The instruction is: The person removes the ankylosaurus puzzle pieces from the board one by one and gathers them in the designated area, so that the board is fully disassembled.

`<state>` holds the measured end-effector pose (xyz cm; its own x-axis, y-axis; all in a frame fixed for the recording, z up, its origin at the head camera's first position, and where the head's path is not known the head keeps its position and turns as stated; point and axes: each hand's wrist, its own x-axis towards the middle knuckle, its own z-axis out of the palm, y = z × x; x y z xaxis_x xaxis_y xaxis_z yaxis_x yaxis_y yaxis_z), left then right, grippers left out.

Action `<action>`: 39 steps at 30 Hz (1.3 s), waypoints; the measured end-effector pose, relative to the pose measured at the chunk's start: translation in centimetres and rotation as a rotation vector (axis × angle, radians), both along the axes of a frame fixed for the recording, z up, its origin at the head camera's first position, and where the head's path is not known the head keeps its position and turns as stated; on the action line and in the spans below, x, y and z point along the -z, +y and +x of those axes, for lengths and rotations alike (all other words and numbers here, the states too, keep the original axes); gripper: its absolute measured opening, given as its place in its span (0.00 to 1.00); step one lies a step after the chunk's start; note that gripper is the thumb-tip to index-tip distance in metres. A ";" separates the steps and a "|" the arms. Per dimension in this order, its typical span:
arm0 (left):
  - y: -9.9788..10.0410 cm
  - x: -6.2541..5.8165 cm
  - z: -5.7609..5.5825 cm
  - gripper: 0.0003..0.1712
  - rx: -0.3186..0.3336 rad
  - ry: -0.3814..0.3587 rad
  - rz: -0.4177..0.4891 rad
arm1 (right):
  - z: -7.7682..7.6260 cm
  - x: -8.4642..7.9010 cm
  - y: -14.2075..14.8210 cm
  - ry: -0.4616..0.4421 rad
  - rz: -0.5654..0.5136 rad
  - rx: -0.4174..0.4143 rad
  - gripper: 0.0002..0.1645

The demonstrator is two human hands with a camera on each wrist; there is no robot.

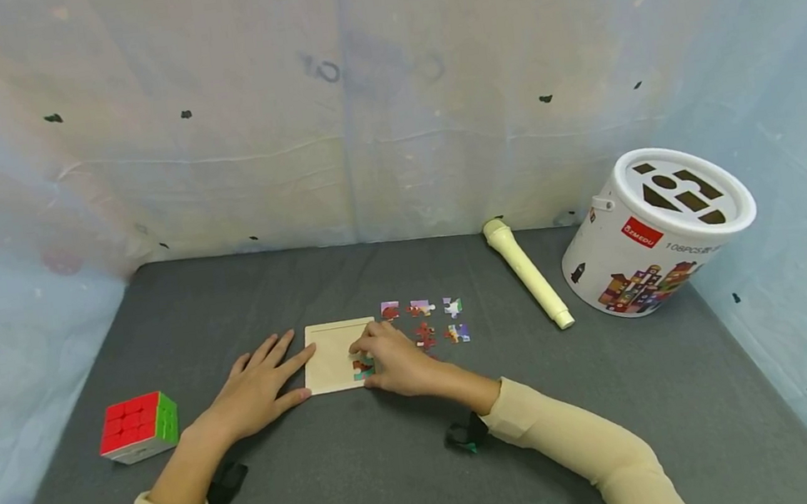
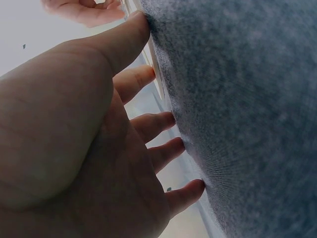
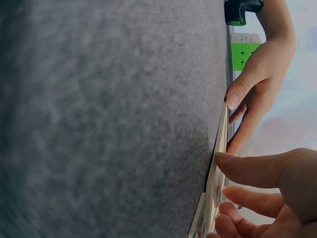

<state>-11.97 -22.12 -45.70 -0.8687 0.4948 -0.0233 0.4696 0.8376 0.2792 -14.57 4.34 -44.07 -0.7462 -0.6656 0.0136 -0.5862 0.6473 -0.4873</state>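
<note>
A light wooden puzzle board lies flat on the dark cloth, with a few coloured jigsaw pieces in its lower right corner. My left hand is spread beside it, index fingertip and thumb at the board's left edge. Over the right side of the board, my right hand bends its fingers down to the surface. In the right wrist view its thumb touches the near edge, apart from the index fingertip. I cannot tell whether its fingers pinch a piece. Several loose jigsaw pieces lie right of the board.
A red, green and white puzzle cube sits left of my left hand. Toward the back right lies a pale yellow microphone-shaped tube, beside a white block bucket with a shape-cutout lid. Pale plastic sheeting hangs behind the table.
</note>
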 end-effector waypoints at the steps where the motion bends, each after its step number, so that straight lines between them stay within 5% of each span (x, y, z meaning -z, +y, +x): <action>1: 0.0 0.0 0.0 0.40 0.001 0.001 -0.002 | 0.0 0.0 0.0 -0.003 -0.003 0.002 0.26; 6: 0.0 -0.1 0.0 0.40 0.001 0.004 -0.008 | 0.1 -0.2 -0.2 -0.020 -0.009 0.002 0.18; 24: 0.0 0.1 -0.1 0.39 0.003 0.014 -0.001 | 0.3 -0.5 -0.6 -0.003 0.027 0.012 0.24; 30: 0.1 -0.1 0.0 0.39 0.006 0.009 0.003 | 0.2 -0.4 -0.3 -0.012 -0.044 -0.015 0.17; 39: 0.1 -0.2 0.0 0.39 0.005 0.001 -0.003 | 0.0 -0.1 1.3 -0.066 -0.289 -0.011 0.11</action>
